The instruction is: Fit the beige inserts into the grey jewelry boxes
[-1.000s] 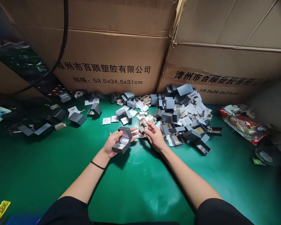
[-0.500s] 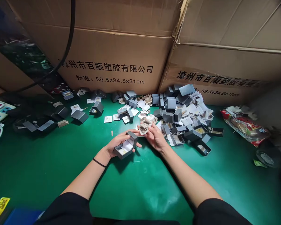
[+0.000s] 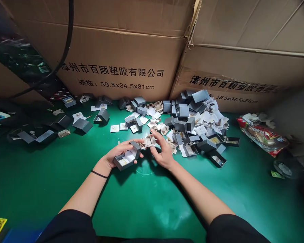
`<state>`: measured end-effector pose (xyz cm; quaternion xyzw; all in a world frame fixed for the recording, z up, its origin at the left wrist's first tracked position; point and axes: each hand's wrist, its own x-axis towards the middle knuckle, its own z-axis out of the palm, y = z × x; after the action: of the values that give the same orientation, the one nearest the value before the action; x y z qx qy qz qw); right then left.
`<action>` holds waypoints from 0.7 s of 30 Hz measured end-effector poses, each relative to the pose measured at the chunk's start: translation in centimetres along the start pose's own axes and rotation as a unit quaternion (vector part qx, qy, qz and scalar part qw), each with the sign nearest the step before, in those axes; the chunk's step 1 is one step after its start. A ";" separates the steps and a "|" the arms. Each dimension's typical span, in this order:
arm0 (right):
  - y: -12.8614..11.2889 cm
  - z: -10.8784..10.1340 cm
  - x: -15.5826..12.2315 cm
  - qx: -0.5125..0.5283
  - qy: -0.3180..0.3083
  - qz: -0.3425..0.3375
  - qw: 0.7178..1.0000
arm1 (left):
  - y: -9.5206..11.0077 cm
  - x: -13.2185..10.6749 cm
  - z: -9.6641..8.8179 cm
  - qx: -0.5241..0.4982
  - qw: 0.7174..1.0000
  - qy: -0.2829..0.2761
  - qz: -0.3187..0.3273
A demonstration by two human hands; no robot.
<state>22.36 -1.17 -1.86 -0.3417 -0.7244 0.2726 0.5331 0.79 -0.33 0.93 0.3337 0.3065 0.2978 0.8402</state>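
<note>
My left hand (image 3: 122,152) is closed around a small dark grey hinged box (image 3: 125,161). Its lid stands up, and white lining and a pale card show inside. At the fingertips of that hand is a crumpled beige box insert (image 3: 149,140). My right hand (image 3: 163,153) has its thumb and index finger spread on the right side of this insert; whether they touch it I cannot tell. Just beyond the hands, more beige inserts (image 3: 163,128) lie on the green table (image 3: 152,199). An open grey box (image 3: 134,123) rests behind them.
To the right is a heap of grey boxes (image 3: 183,111) and white paper pieces (image 3: 207,118). More grey boxes (image 3: 82,125) lie scattered left. Large cartons (image 3: 116,50) line the back. A red-printed plastic bag (image 3: 263,136) sits far right, and a black cable (image 3: 67,44) hangs at upper left.
My left hand has moved left with the grey box. My right hand has spread its fingers, which were pinched on the beige insert. The insert has shifted slightly left.
</note>
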 end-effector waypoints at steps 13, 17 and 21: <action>0.8 -0.1 0.3 -0.110 -0.055 -0.088 0.989 | 0.9 -0.4 -1.5 -0.030 0.998 0.053 0.000; 0.6 -0.1 0.2 -0.140 -0.012 -0.091 0.986 | 1.0 -0.3 -1.4 -0.063 0.993 0.102 0.005; 0.4 -0.1 0.2 -0.172 0.045 -0.101 0.979 | 1.1 -0.2 -0.9 -0.103 0.980 0.167 0.014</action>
<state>22.47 -0.76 -2.00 -0.3648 -0.7668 0.0729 0.5231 -0.28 0.48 1.30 0.1948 0.4060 0.3909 0.8028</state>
